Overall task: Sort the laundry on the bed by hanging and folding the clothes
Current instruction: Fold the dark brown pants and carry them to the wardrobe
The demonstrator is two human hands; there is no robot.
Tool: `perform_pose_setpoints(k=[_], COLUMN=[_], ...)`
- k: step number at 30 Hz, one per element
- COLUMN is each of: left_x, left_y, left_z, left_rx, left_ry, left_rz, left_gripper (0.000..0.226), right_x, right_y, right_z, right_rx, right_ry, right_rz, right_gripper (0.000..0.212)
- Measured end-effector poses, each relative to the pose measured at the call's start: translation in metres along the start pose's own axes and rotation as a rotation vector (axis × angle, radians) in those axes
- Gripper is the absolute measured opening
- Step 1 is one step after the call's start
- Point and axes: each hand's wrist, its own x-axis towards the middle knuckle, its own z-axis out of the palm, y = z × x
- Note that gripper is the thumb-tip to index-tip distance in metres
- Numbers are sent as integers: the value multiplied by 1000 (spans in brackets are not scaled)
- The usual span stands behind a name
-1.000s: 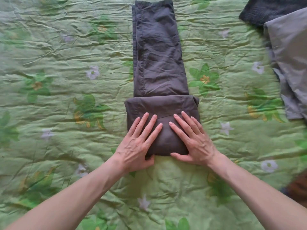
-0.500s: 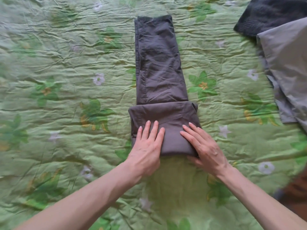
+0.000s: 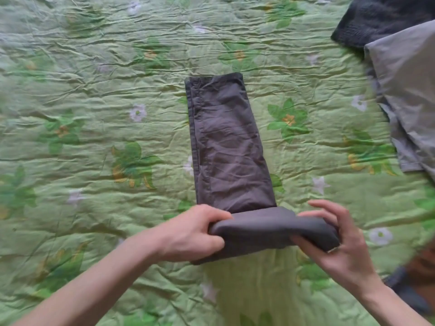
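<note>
Dark grey trousers lie folded lengthwise in a narrow strip down the middle of the green flowered bedspread. Their near end is folded over into a thick bundle, raised a little off the bed. My left hand grips the bundle's left end, fingers curled round it. My right hand holds the right end, thumb under the fold and fingers arched over the top. The far end of the trousers lies flat.
At the upper right a light grey garment lies spread over the bedspread, with a dark knitted garment behind it. A brown and dark shape shows at the lower right edge.
Both hands lay flat on the folded end before. They now grip its two ends and have lifted it off the bed. The view has tilted, showing more of the far bed.
</note>
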Motion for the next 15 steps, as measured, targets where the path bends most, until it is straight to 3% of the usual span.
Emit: perform_pose_setpoints(k=[2, 6, 9, 11, 15], left_x=[0, 3, 4, 6, 14], left_y=[-14, -41, -58, -61, -68], left_z=[-8, -7, 5, 11, 16], left_rx=[-196, -565, -897, -1058, -1016], left_ry=[98, 420, 591, 619, 635], left_rz=[-25, -50, -34, 42, 100], left_gripper=[26, 32, 53, 58, 60], right_x=[10, 35, 49, 58, 75], right_y=[-2, 0, 10, 13, 11], right_z=[6, 28, 47, 56, 75], right_rx=[41, 14, 92, 76, -62], right_ry=[62, 127, 112, 113, 255], right_rz=[108, 231, 305, 292, 219], right_gripper=[66, 31, 41, 49, 45])
